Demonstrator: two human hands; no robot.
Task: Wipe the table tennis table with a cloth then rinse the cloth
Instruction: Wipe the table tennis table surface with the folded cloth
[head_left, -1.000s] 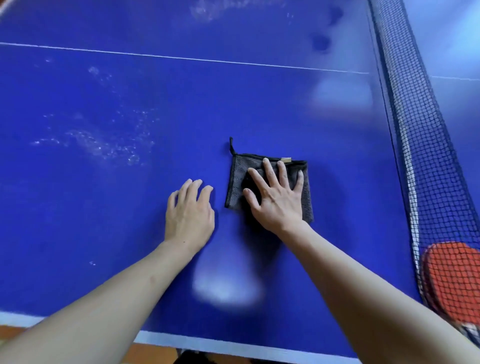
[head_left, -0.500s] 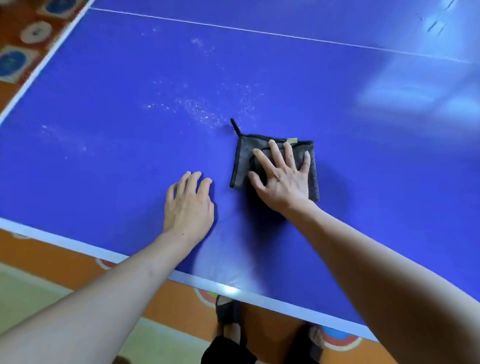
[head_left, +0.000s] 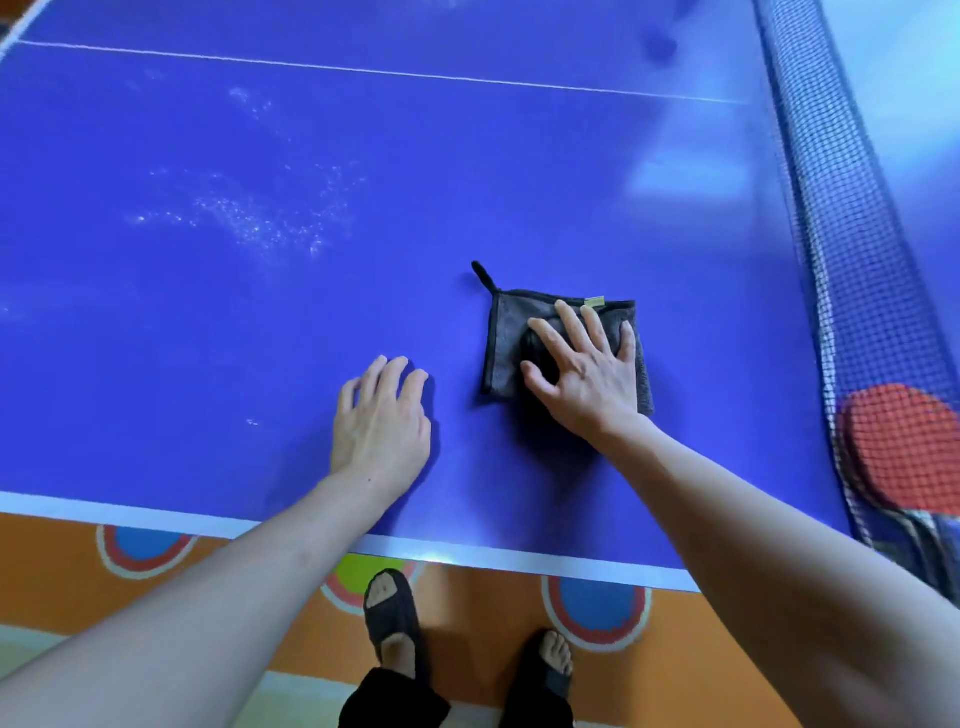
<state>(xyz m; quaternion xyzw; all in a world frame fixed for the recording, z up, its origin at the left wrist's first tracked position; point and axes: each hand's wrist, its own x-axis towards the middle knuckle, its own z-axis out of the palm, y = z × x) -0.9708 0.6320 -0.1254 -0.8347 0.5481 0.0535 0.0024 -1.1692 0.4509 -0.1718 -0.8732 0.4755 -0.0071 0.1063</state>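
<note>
A folded dark grey cloth (head_left: 506, 340) with a small hanging loop lies flat on the blue table tennis table (head_left: 208, 338). My right hand (head_left: 584, 371) presses on it with straight, spread fingers and covers its right half. To the left of the cloth my left hand (head_left: 382, 421) rests flat on the bare table surface, apart from the cloth. A patch of white specks (head_left: 249, 218) marks the table to the far left of the cloth.
The net (head_left: 852, 249) runs along the right side, and a red paddle (head_left: 906, 447) lies behind it. The table's white near edge (head_left: 156, 512) crosses below my hands. Under it are an orange patterned floor and my sandalled feet (head_left: 395, 623).
My right hand has slid the cloth along the table, left and then back right towards the net. The view swung with it; the left hand stayed flat beside the cloth.
</note>
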